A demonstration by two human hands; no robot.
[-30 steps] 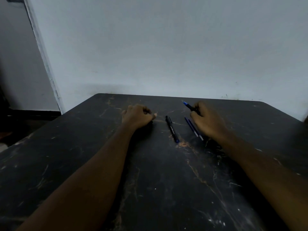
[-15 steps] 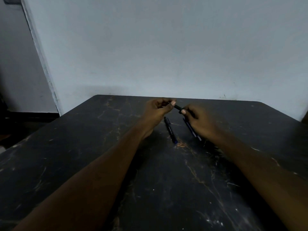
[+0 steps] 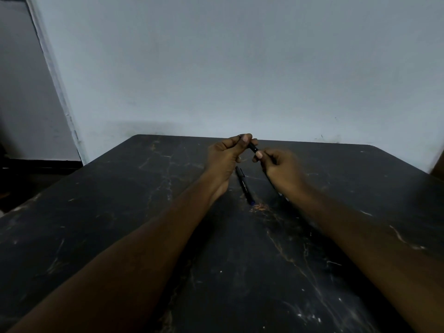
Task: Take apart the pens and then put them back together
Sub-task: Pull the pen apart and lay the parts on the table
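Both hands hold one dark pen (image 3: 253,147) above the far middle of the black table (image 3: 120,224). My left hand (image 3: 227,156) pinches its far end between thumb and fingers. My right hand (image 3: 278,167) grips the near end, which is hidden in the fist. Only a short black stretch of the pen shows between the hands. A second black pen with a blue tip (image 3: 244,185) lies on the table just below the hands. Other blue pen parts (image 3: 276,191) lie mostly hidden under my right wrist.
The table's far edge meets a pale wall (image 3: 240,80). A dark gap opens beyond the table's left edge, beside a pale door frame (image 3: 60,97). An orange scuff (image 3: 259,207) marks the tabletop near the lying pen's tip.
My left hand left the table and joined my right hand on the held pen. Both hands have since risen slightly toward the far edge.
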